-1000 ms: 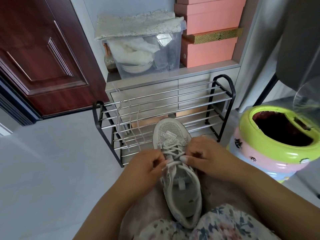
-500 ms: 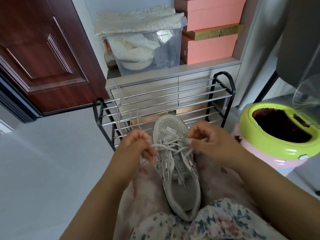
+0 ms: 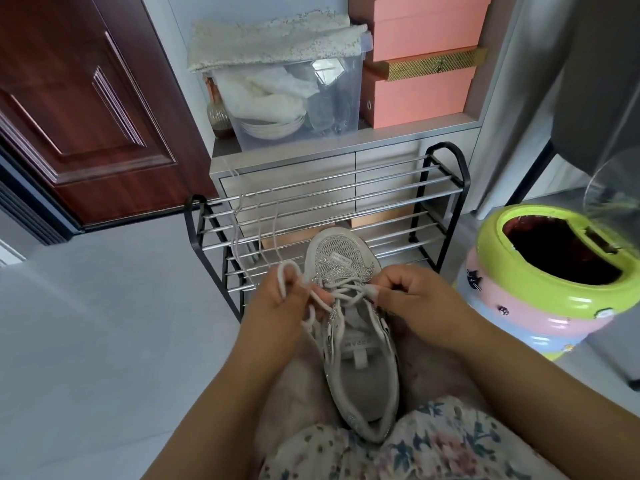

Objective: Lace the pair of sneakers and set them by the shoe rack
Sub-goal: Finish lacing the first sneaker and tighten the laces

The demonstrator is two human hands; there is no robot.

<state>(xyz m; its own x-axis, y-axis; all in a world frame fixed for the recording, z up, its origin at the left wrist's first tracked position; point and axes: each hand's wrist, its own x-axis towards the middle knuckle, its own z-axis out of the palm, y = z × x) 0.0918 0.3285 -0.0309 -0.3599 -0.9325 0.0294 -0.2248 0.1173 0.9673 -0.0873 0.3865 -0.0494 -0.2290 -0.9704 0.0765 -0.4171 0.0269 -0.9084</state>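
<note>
A grey-and-white sneaker (image 3: 360, 375) with a sparkly front rests between my knees, toe pointing at the shoe rack (image 3: 322, 216). White lace (image 3: 341, 289) crosses its lower eyelets. My left hand (image 3: 277, 306) pinches one lace end, which loops up over my fingers. My right hand (image 3: 412, 296) pinches the other lace end at the sneaker's right side. A second loose white lace (image 3: 256, 233) hangs over the rack's bars. Only one sneaker is in view.
The black-and-chrome rack stands against a grey cabinet (image 3: 381, 150) bearing a clear storage bin (image 3: 298, 98) and pink boxes (image 3: 419, 91). A green-and-pink round container (image 3: 540, 278) sits at the right. A dark red door (image 3: 79, 109) is at the left, with pale floor (image 3: 104, 341) below it.
Both hands have drawn apart from the sneaker's tongue, pulling the lace ends outward. The left hand now has a loop of lace raised above its fingers.
</note>
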